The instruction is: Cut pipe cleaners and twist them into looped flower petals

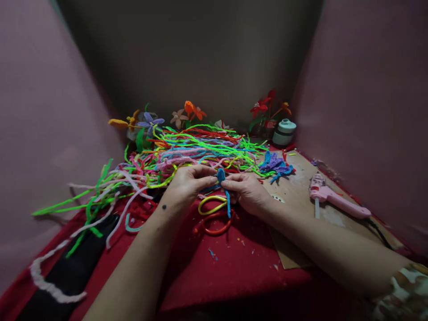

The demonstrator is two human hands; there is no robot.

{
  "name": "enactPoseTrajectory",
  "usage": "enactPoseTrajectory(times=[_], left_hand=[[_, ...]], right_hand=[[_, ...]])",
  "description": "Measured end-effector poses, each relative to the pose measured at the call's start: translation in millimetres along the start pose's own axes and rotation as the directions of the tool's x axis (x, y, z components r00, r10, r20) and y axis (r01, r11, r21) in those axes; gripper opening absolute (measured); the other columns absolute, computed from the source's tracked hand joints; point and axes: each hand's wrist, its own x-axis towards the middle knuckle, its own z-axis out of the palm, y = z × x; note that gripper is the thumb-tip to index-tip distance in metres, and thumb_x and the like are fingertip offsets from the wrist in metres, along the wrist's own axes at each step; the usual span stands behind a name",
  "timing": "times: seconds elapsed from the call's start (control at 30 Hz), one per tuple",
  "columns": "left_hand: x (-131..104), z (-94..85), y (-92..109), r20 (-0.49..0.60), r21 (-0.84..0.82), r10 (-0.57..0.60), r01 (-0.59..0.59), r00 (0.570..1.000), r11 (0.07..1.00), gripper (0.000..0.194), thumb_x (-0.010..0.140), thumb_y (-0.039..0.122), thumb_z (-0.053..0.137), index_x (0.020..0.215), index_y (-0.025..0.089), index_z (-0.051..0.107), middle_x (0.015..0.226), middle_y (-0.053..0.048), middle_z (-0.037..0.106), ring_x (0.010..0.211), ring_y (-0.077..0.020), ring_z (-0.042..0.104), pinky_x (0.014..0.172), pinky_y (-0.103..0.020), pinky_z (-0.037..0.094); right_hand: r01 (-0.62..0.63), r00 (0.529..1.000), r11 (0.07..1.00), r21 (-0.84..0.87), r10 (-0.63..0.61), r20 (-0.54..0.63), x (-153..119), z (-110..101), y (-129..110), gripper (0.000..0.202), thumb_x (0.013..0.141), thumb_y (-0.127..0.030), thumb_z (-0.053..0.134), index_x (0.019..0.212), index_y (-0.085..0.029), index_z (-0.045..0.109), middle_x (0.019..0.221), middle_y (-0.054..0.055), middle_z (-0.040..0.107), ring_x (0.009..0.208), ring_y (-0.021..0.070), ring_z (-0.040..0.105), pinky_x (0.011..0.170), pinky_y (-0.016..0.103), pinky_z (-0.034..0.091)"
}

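Between my two hands is a blue pipe cleaner (221, 174), bent into a small petal-like loop with a loose tail hanging down. My left hand (192, 180) pinches it from the left with thumb and forefinger. From the right, the fingertips of my right hand (245, 189) grip its lower part. Just below, scissors with one yellow handle loop (210, 206) and one red handle loop (219, 224) lie on the red cloth; their blades are hidden. Behind my hands spreads a large heap of coloured pipe cleaners (200, 149).
A pink glue gun (337, 200) rests on a brown board (294, 249) at right, near blue and purple bent petals (276, 165). Pipe-cleaner flowers (150, 122) and a pale green-capped bottle (284, 132) stand at the back. A black strip (67, 272) lies at left on the red cloth (214, 276).
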Motion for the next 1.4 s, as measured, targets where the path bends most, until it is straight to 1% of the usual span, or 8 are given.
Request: enactPoseTrajectory(times=[0.2, 0.4, 0.57, 0.7, 0.9, 1.03, 1.27, 1.4], left_hand=[[5.2, -1.5, 1.7, 0.095, 0.200, -0.012, -0.007, 0.995, 0.980, 0.014, 0.061, 0.025, 0.064, 0.065, 0.012, 0.066, 0.053, 0.003, 0.055, 0.049, -0.0072, 0.042, 0.047, -0.020, 0.031], [9.9, 2.4, -3.6, 0.100, 0.271, 0.237, -0.255, 0.966, 0.928, 0.010, 0.064, 0.022, 0.061, 0.060, 0.013, 0.061, 0.056, 0.003, 0.050, 0.055, -0.0081, 0.043, 0.051, -0.020, 0.034], [13.3, -2.0, -0.2, 0.227, 0.104, 0.060, -0.086, 0.972, 0.991, 0.023, 0.064, 0.025, 0.065, 0.084, 0.015, 0.065, 0.063, 0.003, 0.057, 0.053, -0.0082, 0.046, 0.049, -0.020, 0.035], [13.8, -5.2, 0.8, 0.310, 0.114, 0.069, -0.109, 0.948, 0.987, 0.016, 0.065, 0.025, 0.065, 0.075, 0.013, 0.068, 0.064, 0.001, 0.060, 0.057, -0.0082, 0.049, 0.053, -0.020, 0.037], [16.6, -6.2, -7.1, 0.275, 0.081, 0.064, -0.089, 0.959, 0.993, 0.014, 0.065, 0.026, 0.066, 0.070, 0.013, 0.067, 0.059, 0.001, 0.058, 0.053, -0.0089, 0.048, 0.051, -0.021, 0.036], [14.6, -0.8, -3.5, 0.243, 0.103, 0.134, -0.163, 0.961, 0.981, 0.013, 0.064, 0.026, 0.066, 0.065, 0.013, 0.065, 0.056, 0.002, 0.053, 0.051, -0.0075, 0.045, 0.049, -0.021, 0.034], [13.6, 12.3, -1.9, 0.139, 0.160, 0.242, -0.263, 0.960, 0.951, 0.015, 0.069, 0.029, 0.061, 0.065, 0.014, 0.064, 0.051, 0.005, 0.049, 0.046, -0.0066, 0.039, 0.045, -0.020, 0.031], [19.4, 21.7, -13.1, -0.052, 0.391, 0.477, -0.422, 0.877, 0.818, 0.014, 0.071, 0.027, 0.059, 0.065, 0.016, 0.065, 0.061, 0.000, 0.059, 0.057, -0.0106, 0.050, 0.055, -0.022, 0.038]], right_hand=[[-0.012, 1.000, 0.998, -0.060, 0.010, -0.028, -1.1, 2.9, 0.8, 0.020, 0.058, -0.026, 0.072, 0.055, -0.014, 0.057, 0.039, -0.006, 0.047, 0.033, 0.0052, 0.037, 0.035, 0.021, 0.026], [-0.006, 1.000, 1.000, 0.024, 0.006, -0.021, 1.6, -0.1, 1.2, 0.023, 0.054, -0.026, 0.074, 0.052, -0.014, 0.054, 0.039, -0.006, 0.045, 0.032, 0.0041, 0.034, 0.034, 0.020, 0.023], [-0.077, 0.997, 0.994, 0.080, 0.077, 0.003, 0.8, -0.4, -0.2, 0.020, 0.052, -0.023, 0.072, 0.054, -0.013, 0.055, 0.040, -0.005, 0.047, 0.032, 0.0041, 0.036, 0.034, 0.019, 0.025], [-0.135, 0.989, 0.987, 0.082, 0.128, 0.079, 0.7, -0.8, -1.6, 0.020, 0.051, -0.021, 0.073, 0.054, -0.012, 0.055, 0.041, -0.005, 0.048, 0.031, 0.0047, 0.038, 0.032, 0.019, 0.027], [-0.184, 0.973, 0.977, 0.103, 0.167, 0.161, 2.1, -3.6, 0.0, 0.020, 0.055, -0.020, 0.074, 0.062, -0.010, 0.058, 0.047, -0.002, 0.054, 0.036, 0.0071, 0.047, 0.032, 0.018, 0.035], [-0.163, 0.975, 0.978, 0.128, 0.141, 0.170, 1.6, -4.0, 0.6, 0.018, 0.056, -0.019, 0.072, 0.063, -0.012, 0.057, 0.046, -0.003, 0.053, 0.034, 0.0070, 0.045, 0.031, 0.018, 0.034], [-0.056, 0.995, 0.992, 0.115, 0.047, 0.085, 3.1, -3.1, -0.5, 0.018, 0.052, -0.017, 0.068, 0.047, -0.014, 0.050, 0.036, -0.004, 0.047, 0.028, 0.0062, 0.037, 0.029, 0.020, 0.027], [-0.002, 1.000, 0.999, 0.039, 0.002, -0.005, 5.1, -5.7, 1.5, 0.019, 0.054, -0.019, 0.068, 0.047, -0.015, 0.051, 0.035, -0.004, 0.048, 0.028, 0.0063, 0.036, 0.028, 0.020, 0.023]])
